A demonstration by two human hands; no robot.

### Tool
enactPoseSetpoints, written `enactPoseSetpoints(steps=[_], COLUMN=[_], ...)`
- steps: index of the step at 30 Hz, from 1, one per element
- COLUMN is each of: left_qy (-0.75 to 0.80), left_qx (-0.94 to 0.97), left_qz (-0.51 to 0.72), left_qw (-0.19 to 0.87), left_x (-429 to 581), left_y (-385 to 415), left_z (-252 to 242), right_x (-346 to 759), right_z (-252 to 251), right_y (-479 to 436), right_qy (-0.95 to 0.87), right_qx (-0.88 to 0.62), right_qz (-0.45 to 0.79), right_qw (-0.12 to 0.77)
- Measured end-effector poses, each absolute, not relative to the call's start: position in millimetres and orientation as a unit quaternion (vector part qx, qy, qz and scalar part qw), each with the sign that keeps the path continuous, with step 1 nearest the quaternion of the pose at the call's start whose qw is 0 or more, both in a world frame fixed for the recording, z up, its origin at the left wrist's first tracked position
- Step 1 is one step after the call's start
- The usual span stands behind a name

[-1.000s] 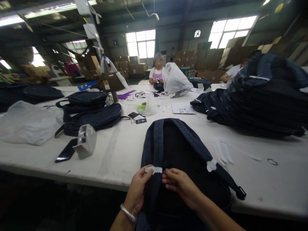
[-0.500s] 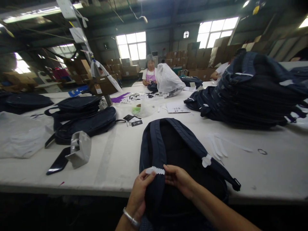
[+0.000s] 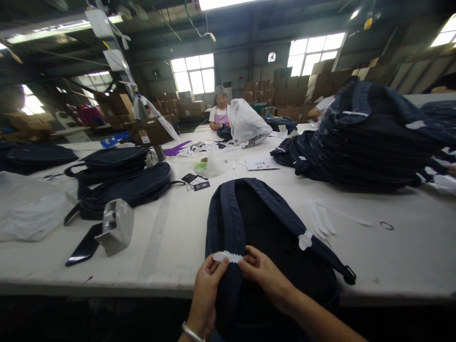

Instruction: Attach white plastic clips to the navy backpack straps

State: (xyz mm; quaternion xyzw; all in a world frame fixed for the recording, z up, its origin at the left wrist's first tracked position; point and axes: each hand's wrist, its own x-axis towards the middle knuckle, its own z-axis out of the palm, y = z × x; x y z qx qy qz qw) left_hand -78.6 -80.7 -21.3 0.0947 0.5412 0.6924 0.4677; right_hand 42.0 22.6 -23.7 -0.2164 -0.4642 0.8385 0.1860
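Note:
A dark navy backpack [image 3: 263,228] lies back-up on the white table [image 3: 178,237], straps toward me. My left hand [image 3: 208,292] pinches the left end of a white strip [image 3: 228,257] wrapped across the left shoulder strap [image 3: 231,218]. My right hand [image 3: 261,273] pinches the strip's right end. A second white strip [image 3: 305,240] sits on the right shoulder strap. Both hands are closed at the table's near edge.
A tape dispenser [image 3: 116,232] and a black phone [image 3: 83,249] lie left. Stacked navy bags [image 3: 121,178] are at left, a tall pile [image 3: 370,137] at right. Loose white strips [image 3: 320,218], tags [image 3: 195,183], a plastic bag [image 3: 247,123]. A person sits at the far end.
My hands and the strip stay on the left strap; the fingers have shifted slightly closer around the strip. The view has tilted a little.

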Motion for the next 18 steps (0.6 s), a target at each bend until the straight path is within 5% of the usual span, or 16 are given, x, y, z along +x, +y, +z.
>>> enactPoseSetpoints(steps=[12, 15, 18], left_qy=[0.544, 0.632, 0.736], left_qx=[0.075, 0.16, 0.236], left_qz=[0.698, 0.648, 0.604], left_qw=[0.461, 0.393, 0.198], left_x=[-74.7, -83.8, -96.6], left_y=[-77.7, -86.3, -105.5], left_z=[-25.7, -23.5, -13.1], right_x=[42.2, 60.9, 91.9], right_z=[-33.8, -18.1, 0.5], right_y=[17.0, 23.7, 23.0], right_qy=[-0.313, -0.486, -0.678], right_qx=[-0.29, -0.305, -0.278], right_qz=[0.872, 0.771, 0.572], right_qw=[0.239, 0.276, 0.368])
